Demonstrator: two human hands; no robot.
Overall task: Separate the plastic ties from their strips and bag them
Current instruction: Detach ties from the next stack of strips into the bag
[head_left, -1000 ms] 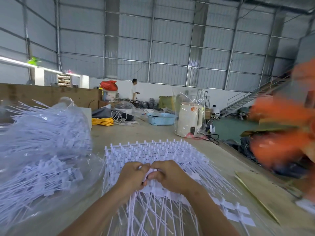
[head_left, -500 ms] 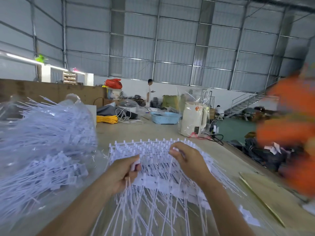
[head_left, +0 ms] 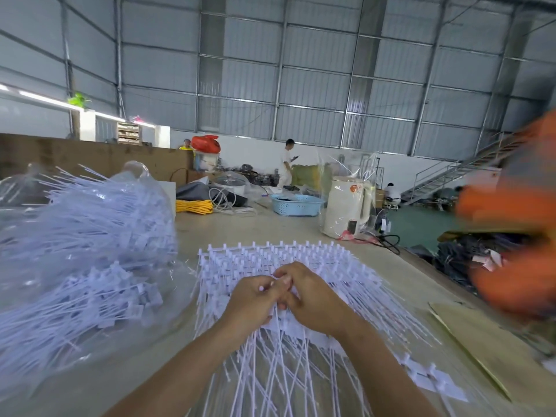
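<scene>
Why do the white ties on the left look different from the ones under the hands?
The ties in the bag are wrapped in clear plastic; the ties under the hands lie bare on the table. The bagged ones are piled in a loose heap; the others sit in neat rows, and both hands, left hand and right hand, pinch them. Both are thin and white.

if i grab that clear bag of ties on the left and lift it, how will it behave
The clear bag of ties would probably sag and shift, since its film looks thin and crumpled. Tie ends poke out, so some may snag or spill. It looks bulky but likely light.
</scene>
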